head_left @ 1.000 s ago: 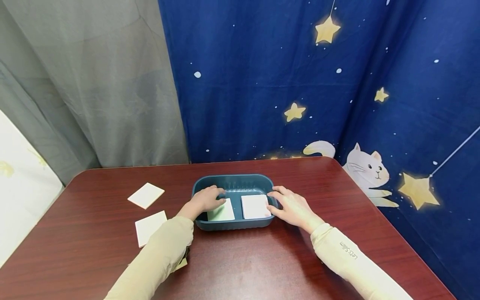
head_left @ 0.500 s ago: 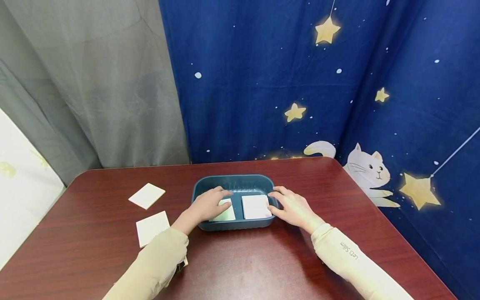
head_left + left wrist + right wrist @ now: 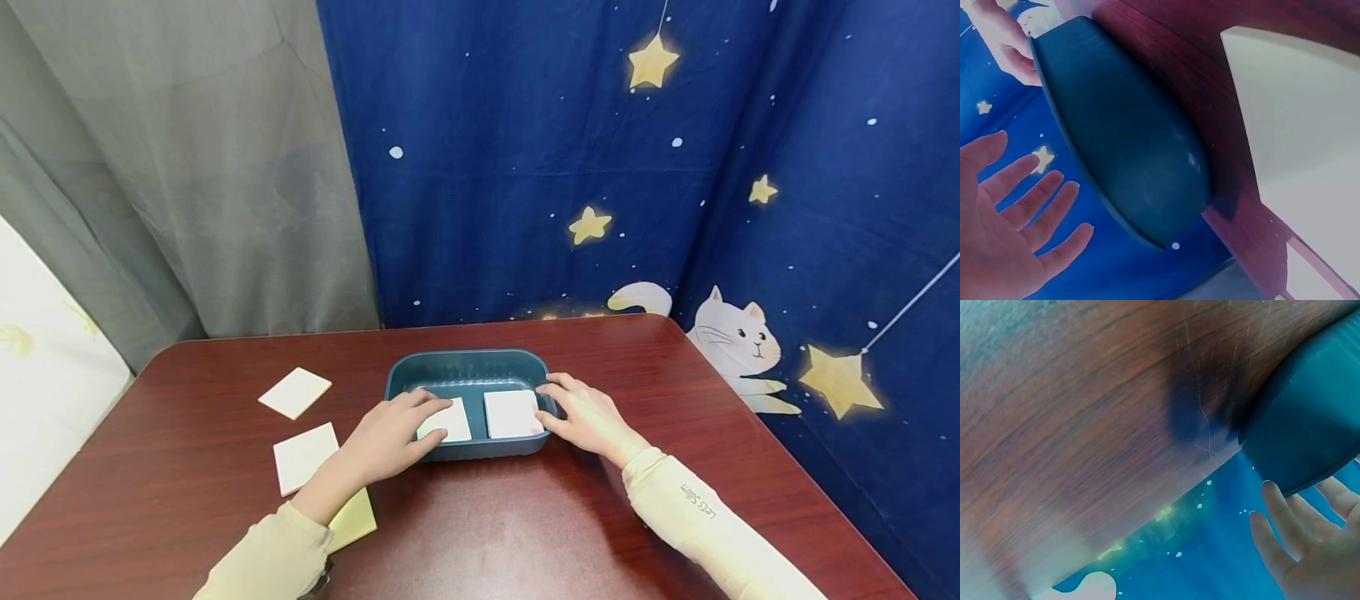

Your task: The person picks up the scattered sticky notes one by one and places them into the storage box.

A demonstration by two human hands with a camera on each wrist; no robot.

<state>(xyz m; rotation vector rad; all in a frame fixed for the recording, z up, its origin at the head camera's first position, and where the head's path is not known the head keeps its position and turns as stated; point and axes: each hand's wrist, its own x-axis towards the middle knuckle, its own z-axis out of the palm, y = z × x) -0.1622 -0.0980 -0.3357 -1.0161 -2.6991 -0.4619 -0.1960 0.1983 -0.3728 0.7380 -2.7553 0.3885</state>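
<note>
In the head view a dark teal plastic bin (image 3: 470,358) holds two square paper pads, a left pad (image 3: 452,421) and a white right pad (image 3: 512,414). My left hand (image 3: 397,433) is over the bin's near left corner, fingers spread and overlapping the left pad. The left wrist view shows that hand (image 3: 1016,231) with palm bare and fingers loosely extended beside the bin (image 3: 1116,137). My right hand (image 3: 588,417) rests at the bin's right rim, thumb and fingertips over the edge. From the right wrist, its extended fingers (image 3: 1282,519) meet the rim.
To the left on the reddish-brown table (image 3: 480,533) lie a far white pad (image 3: 296,392), a nearer white pad (image 3: 303,454) and a yellow pad (image 3: 354,518) partly under the left forearm. A star-printed blue curtain (image 3: 487,167) hangs behind the table.
My left hand has drawn back from inside the bin toward the near left. The yellow pad under the sleeve shows more. My right hand stays at the rim.
</note>
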